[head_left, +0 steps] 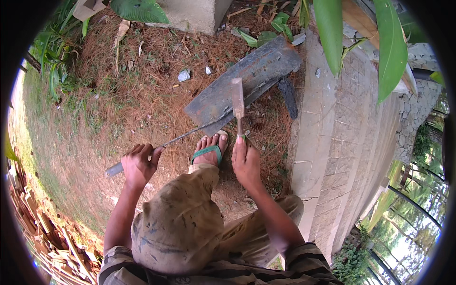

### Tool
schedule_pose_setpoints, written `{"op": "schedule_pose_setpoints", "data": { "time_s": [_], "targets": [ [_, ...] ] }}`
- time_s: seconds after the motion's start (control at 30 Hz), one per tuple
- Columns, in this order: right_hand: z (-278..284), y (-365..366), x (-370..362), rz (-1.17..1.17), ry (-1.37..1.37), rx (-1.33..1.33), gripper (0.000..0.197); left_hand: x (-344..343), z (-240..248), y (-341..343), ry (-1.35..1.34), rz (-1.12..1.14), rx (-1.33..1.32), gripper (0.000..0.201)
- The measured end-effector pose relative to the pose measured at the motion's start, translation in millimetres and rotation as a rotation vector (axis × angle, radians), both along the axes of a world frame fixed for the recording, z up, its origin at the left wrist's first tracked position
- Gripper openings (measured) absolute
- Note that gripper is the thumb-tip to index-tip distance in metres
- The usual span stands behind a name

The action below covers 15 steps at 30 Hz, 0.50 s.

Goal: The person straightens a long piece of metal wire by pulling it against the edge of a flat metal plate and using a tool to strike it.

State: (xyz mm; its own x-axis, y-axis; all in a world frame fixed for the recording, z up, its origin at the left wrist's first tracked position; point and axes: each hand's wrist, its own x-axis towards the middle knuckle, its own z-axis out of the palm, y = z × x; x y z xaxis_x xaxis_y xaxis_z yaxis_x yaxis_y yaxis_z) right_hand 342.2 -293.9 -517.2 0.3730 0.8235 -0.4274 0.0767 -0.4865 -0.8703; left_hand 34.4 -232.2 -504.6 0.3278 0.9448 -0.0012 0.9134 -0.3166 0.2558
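Note:
My right hand (246,161) is closed round the handle of a chisel (238,102), whose flat, wide blade points away from me over a dark grey board. In my left hand (140,164) is a thin metal rod (183,136) with a grey cylindrical end (114,169) sticking out past the fist. The rod runs to the right toward the near edge of the board (213,97), close to the chisel's neck. Whether the rod touches the board or chisel I cannot tell. My foot in a green flip-flop (207,154) stands between the hands.
A short dark block (287,98) lies against the board's right side. Stone paving (342,133) rises along the right. Dry pine needles (147,66) cover the ground. Green leaves (392,47) hang at the upper right, and stacked wood pieces (52,242) lie at the lower left.

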Motion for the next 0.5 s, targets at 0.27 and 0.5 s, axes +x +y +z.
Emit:
{"op": "schedule_pose_setpoints", "data": {
  "time_s": [0.27,0.5],
  "targets": [
    [44.7,19.8,4.3,-0.491,0.410,0.463,0.052,-0.3,-0.1,0.1,0.013,-0.009,-0.002,0.038],
    [14.6,-4.1,1.6,-0.012,0.137,0.005,0.046,-13.1,1.9,-7.1,0.009,0.005,-0.049,0.041]
  ]
}}
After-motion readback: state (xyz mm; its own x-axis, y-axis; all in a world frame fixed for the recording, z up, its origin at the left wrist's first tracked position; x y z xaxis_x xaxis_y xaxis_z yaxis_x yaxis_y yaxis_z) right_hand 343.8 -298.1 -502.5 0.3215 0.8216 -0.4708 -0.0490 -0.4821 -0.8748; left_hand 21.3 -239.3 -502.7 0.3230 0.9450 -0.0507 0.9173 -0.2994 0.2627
